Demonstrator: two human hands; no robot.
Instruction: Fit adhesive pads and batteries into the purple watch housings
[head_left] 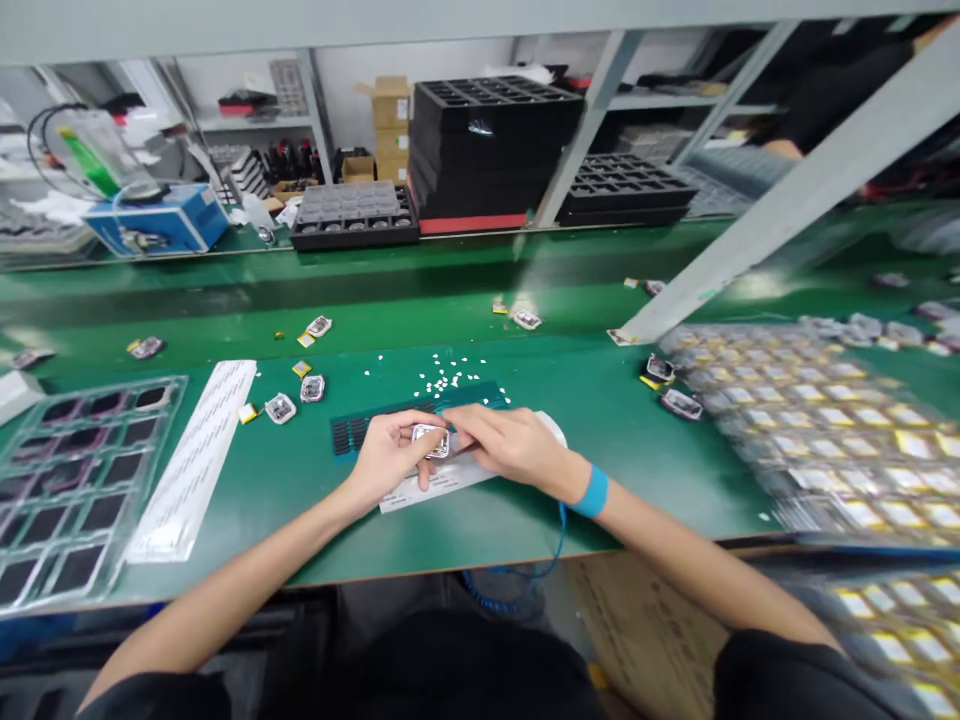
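Observation:
My left hand (382, 455) holds a small square watch-like housing (430, 441) with bare electronics inside, its thumb across the top. My right hand (514, 445) is closed beside the housing's right edge, fingertips pinched together. Whatever those fingertips hold, if anything, is too small to make out. A blue wrist band (594, 492) with a coiled cord is on my right wrist. Beneath both hands lies a teal sheet of small black pieces (345, 437), partly covered. Nearer to me is a white printed strip (409, 494). Small white scraps (444, 382) are scattered just beyond the sheet.
Similar housings with yellow battery-like parts, such as one housing (280, 408), lie about the green bench (315, 540). Clear trays (112, 512) stand left, and trays of yellow-silver parts (847, 420) right. A slanted metal post (750, 240) rises at right. Black trays (495, 150) are stacked behind.

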